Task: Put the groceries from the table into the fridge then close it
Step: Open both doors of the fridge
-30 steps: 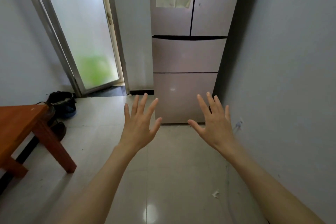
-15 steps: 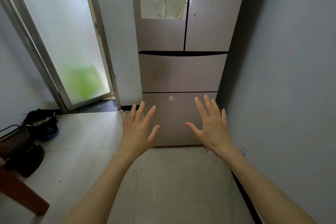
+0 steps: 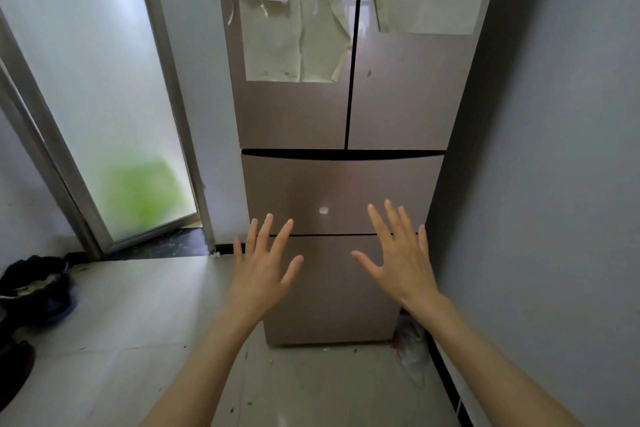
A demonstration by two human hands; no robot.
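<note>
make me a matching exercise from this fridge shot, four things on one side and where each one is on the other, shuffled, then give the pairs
Things
1. left hand
2. right hand
3. paper sheets
4. frosted glass door

Places
A. stuck on the fridge's upper left door
B. left of the fridge, beyond a strip of wall
C. raised with fingers spread, in front of the fridge's lower left edge
D. raised with fingers spread, nearer the grey wall

Pairs: 1-C, 2-D, 3-A, 4-B
</note>
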